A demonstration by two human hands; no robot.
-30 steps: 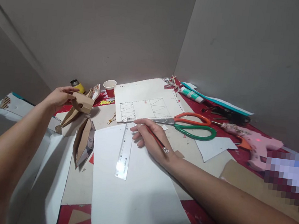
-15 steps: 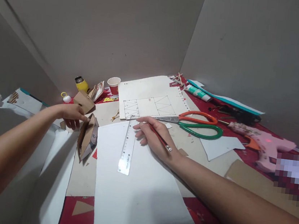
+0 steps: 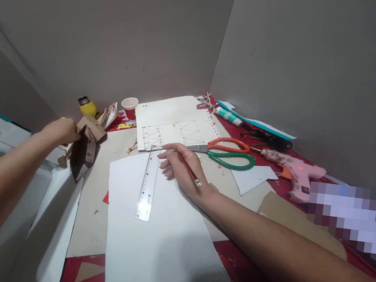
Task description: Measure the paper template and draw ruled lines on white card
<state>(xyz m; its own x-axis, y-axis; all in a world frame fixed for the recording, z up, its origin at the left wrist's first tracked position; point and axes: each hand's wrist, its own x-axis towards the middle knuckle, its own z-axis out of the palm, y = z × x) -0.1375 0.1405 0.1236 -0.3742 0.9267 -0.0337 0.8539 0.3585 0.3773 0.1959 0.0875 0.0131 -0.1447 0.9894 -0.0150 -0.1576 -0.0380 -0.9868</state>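
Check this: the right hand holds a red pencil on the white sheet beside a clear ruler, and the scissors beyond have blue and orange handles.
One detail is wrong. In the head view the scissors have green and orange handles, not blue and orange. The rest stands: the right hand holds a red pencil on the white sheet beside the clear ruler.

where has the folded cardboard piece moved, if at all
Yes: the cardboard piece went left, away from the ruler, in the left hand.
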